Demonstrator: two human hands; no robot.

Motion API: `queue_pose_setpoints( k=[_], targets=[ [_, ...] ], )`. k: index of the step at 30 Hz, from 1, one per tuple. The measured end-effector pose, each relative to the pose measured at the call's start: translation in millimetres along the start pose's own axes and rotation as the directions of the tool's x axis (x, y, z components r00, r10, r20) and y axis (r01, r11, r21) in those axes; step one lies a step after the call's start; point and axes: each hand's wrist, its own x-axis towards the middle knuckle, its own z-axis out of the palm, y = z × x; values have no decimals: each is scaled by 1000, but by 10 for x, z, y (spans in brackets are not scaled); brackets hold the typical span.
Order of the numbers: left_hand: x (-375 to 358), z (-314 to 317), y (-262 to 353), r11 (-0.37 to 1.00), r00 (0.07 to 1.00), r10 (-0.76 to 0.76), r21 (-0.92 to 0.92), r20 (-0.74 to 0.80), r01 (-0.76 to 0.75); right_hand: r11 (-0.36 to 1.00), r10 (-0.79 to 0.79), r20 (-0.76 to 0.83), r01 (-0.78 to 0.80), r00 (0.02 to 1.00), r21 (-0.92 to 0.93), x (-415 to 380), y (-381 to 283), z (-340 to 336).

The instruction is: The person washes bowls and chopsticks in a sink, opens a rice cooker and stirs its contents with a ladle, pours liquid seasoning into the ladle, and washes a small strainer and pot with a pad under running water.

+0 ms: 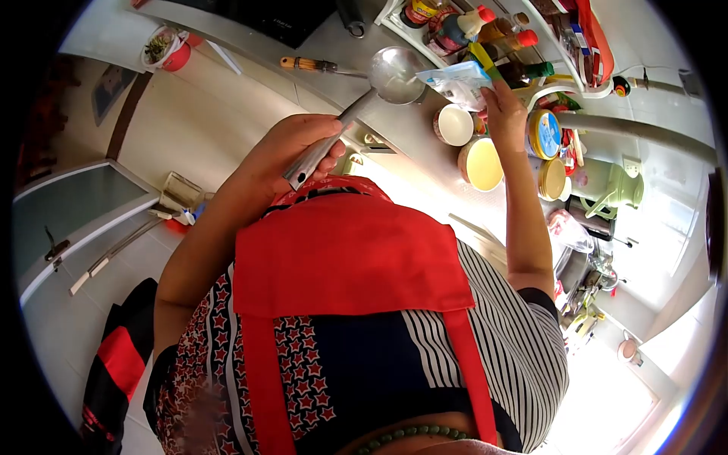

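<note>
My left hand is wrapped round the handle of a metal ladle, which points up and away to the right. The ladle's round bowl faces up above the counter, with a little whitish matter visible in it. My right hand grips a small white and blue plastic bag by its right end. The bag's left corner reaches over the ladle's rim. Just below the bag are a white bowl and a yellow-lined bowl.
A wooden-handled utensil lies left of the ladle. Behind the bag, a white rack holds several sauce bottles. A tub with a blue and yellow lid stands right of my right wrist. A black cooktop is at the top.
</note>
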Motion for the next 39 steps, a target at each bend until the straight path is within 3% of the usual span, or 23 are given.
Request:
queue_pose_setpoints(
  k=[1,4,10,13,23,26,29,33,36,39],
  targets=[
    [16,-16,-7,1000,1000,-8,-7,9,8,974,164,39,-168,986,153,-16,-159,-55],
    [11,-21,-7,1000,1000,19,2,9,-19,1000,2,-22,-2,1000,-9,2,30,26],
    [30,-44,14,1000,1000,1,4,2,-1,902,291,-1,-274,957,335,-25,-290,-27],
    [34,-29,40,1000,1000,6,11,8,-6,986,81,18,-83,997,144,-15,-20,148],
    [51,-24,95,999,1000,-6,41,-21,7,933,247,43,-249,968,261,-46,-29,190],
    [61,-38,99,999,1000,-9,47,-20,10,851,382,8,-355,924,387,-56,-134,178],
    [81,-46,99,999,1000,-5,53,-23,6,822,374,-4,-329,928,465,-68,-177,174],
    [84,-27,106,998,1000,-3,57,-12,3,971,161,-6,-158,987,177,-78,16,281],
    [94,-36,102,999,1000,6,47,-12,-5,917,270,6,-259,963,304,-89,-24,265],
    [99,-25,98,999,1000,-1,43,-17,2,919,261,4,-250,965,304,-89,-17,259]
  ],
)
